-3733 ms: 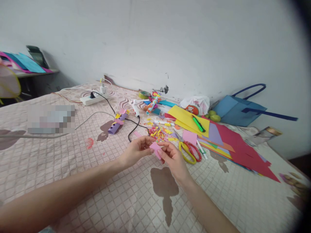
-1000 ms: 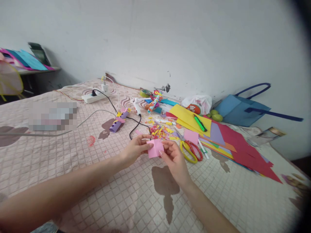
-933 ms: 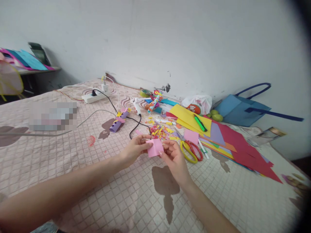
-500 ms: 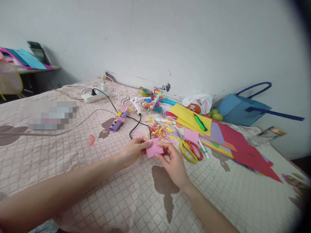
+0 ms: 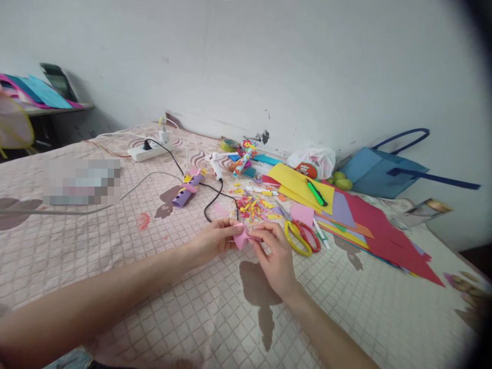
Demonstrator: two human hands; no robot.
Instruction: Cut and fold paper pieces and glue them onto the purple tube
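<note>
On the left, a long white plastic power strip (image 5: 144,155) lies on the checked cloth (image 5: 184,307). Next come a purple rolled paper tube (image 5: 184,196) with dark dots and a white plastic glue gun (image 5: 214,166). The left hand (image 5: 217,238) pinches one side of a small, bent pink paper piece (image 5: 241,238), near the middle. The right hand (image 5: 272,252) pinches its other side. Just right lie scissors (image 5: 290,225) with yellow and red handles, then yellow paper sheets (image 5: 288,179) with a green-and-black cutter (image 5: 316,193) on top.
</note>
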